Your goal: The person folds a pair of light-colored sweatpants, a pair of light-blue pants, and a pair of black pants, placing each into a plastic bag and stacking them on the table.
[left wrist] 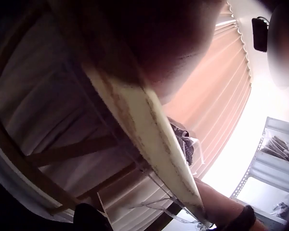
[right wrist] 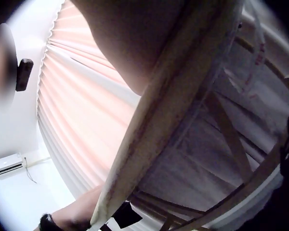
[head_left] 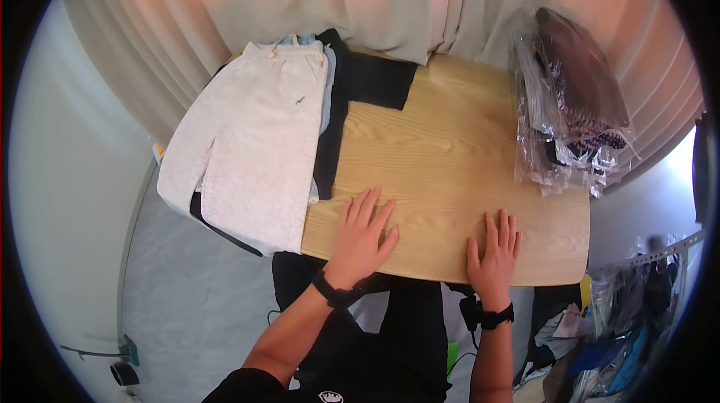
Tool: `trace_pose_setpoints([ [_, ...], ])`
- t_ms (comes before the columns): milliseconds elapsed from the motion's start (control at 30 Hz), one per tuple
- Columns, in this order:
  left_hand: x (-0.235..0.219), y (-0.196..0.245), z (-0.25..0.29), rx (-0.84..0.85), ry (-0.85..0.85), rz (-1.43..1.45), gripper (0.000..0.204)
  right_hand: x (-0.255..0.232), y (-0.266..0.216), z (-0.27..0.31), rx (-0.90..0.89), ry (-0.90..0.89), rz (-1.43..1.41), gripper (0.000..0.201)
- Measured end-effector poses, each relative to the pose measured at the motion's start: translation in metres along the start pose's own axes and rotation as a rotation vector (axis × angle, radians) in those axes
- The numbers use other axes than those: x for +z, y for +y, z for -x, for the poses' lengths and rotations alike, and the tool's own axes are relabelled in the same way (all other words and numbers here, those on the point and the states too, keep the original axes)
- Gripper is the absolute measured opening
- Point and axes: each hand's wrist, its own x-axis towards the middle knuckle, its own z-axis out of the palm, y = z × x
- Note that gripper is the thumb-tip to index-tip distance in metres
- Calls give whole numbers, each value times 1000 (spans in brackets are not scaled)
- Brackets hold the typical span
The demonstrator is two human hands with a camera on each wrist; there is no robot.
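Observation:
My left hand (head_left: pixel 363 236) lies palm down near the front edge of the wooden table (head_left: pixel 442 170), fingers straight and spread. To its right my right hand (head_left: pixel 495 259) rests flat on the same edge, fingers pointing away from me. Neither hand holds anything. Left of the left hand, white drawstring pants (head_left: pixel 259 140) lie spread out, their legs hanging over the table's front left edge. Beneath them show a light blue garment (head_left: pixel 328 95) and a black garment (head_left: pixel 375 82). In the left wrist view the table edge (left wrist: pixel 149 130) runs under the blurred palm.
Clothes in clear plastic bags (head_left: pixel 574 95) are piled at the table's back right. Pale curtains (head_left: pixel 360 1) hang behind the table. A rack (head_left: pixel 660 253) with more bagged clothes stands at the lower right. Beneath the table, the right wrist view shows wooden bars (right wrist: pixel 231 134).

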Motion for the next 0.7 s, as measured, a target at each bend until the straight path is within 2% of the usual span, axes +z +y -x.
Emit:
trace_pose_setpoints([
  [133,-2,4,-1,2,-56,-96,55,0,0,1,-9,4,10,50],
  [700,-5,7,-3,9,-97,-154,66,0,0,1,-16,22,1,49],
])
